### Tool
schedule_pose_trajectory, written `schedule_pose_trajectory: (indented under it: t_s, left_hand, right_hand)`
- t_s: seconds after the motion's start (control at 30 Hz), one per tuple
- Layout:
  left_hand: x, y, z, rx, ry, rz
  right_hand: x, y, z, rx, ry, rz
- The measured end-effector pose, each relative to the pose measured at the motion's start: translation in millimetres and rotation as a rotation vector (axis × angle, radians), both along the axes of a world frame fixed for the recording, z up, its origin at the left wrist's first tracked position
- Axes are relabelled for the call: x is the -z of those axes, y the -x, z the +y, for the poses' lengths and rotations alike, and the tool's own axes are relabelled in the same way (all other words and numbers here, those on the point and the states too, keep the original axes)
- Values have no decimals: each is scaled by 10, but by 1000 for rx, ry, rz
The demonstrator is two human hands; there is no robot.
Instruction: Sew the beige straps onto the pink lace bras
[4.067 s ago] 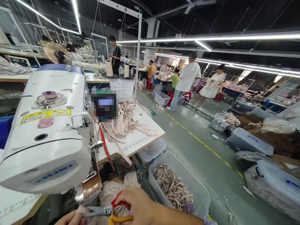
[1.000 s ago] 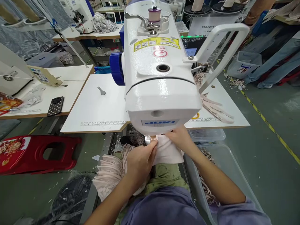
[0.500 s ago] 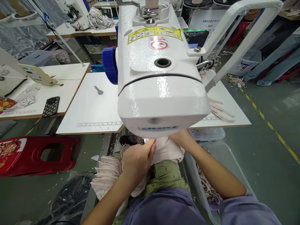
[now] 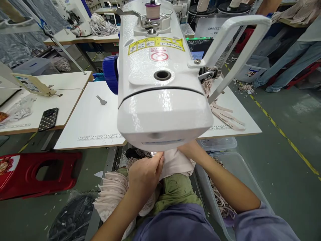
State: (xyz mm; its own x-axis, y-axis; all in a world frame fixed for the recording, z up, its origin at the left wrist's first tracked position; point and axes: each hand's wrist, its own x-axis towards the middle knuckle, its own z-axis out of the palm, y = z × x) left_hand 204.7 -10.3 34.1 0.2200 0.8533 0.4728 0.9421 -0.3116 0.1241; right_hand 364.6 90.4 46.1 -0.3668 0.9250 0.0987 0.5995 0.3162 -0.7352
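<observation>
Moved right hand (image 4: 188, 148) from scissors to pale fabric (image 4: 173, 164) at sewing machine (image 4: 163, 110); pinched fabric with left hand (image 4: 147, 170). Could not tell right hand's grip. Likely required flat, even guiding.

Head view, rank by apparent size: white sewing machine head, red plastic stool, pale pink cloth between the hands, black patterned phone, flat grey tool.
1. Machine head
2. Red stool (cut off by frame edge)
3. Pink cloth (partly hidden)
4. Black phone
5. Grey tool
</observation>
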Motion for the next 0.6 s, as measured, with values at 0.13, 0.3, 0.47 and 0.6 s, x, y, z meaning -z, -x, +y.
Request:
schedule_pose_trajectory:
  t_s: [0.13, 0.3, 0.47, 0.6]
  left_hand:
    - [-44, -3, 9, 0, -40, -14]
    - [-46, 71, -11, 13, -1, -38]
    - [155, 188, -59, -14, 25, -60]
    - [227, 175, -69, 13, 28, -69]
  right_hand:
    - [-44, 17, -16, -10, 3, 11]
    - [14, 90, 2, -3, 26, 28]
    - [241, 72, 15, 41, -35, 72]
    - [370, 0, 15, 55, -54, 86]
